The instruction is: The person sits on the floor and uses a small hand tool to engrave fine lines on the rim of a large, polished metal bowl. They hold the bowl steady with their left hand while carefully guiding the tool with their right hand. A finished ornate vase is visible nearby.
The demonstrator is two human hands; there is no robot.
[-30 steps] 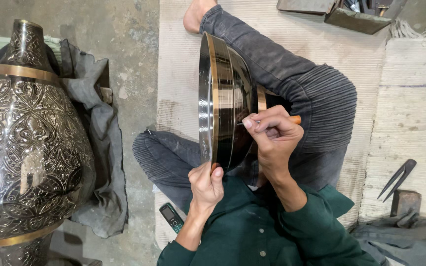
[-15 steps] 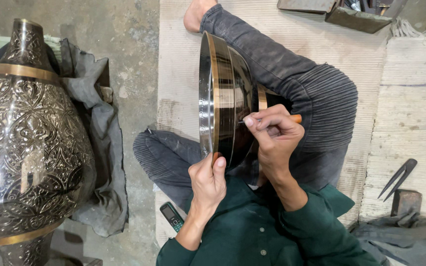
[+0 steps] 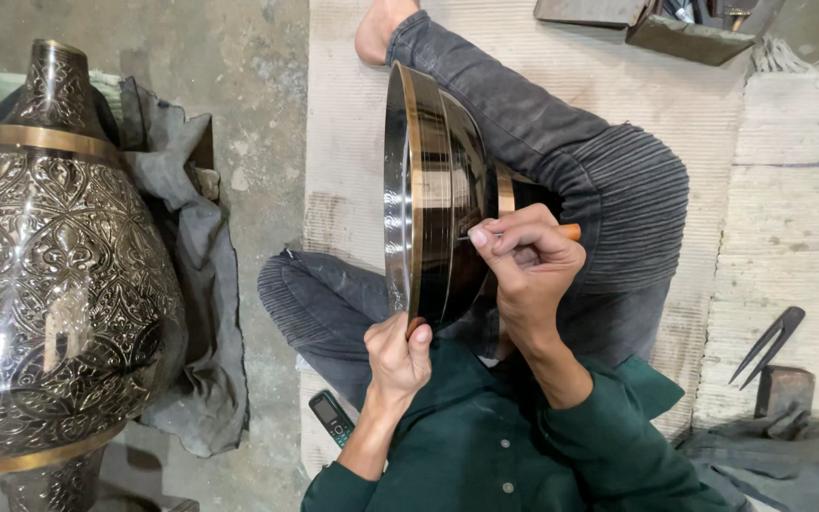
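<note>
Between left hand [image 3: 398, 353] and right hand [image 3: 526, 270], upright metal bowl [image 3: 428, 190].

You held a bowl [image 3: 433, 190]: dark, mirror-polished metal with a brass-coloured band near its rim. Your tool [image 3: 533, 231] had an orange handle. Your sleeves [image 3: 523, 446] were dark green with small pale buttons; your trousers [image 3: 571, 161] were charcoal grey with a ribbed panel at the knee. The vase [image 3: 54, 284] was dark silver-black, engraved all over with floral arabesques and lobed medallions, with gold bands at neck and base. The cloth [image 3: 191, 284] beside it was dull grey. The mat [image 3: 353, 142] was cream with fine ribbing. The phone [image 3: 332, 417] was black. The floor [image 3: 239, 76] was mottled grey concrete.
</note>
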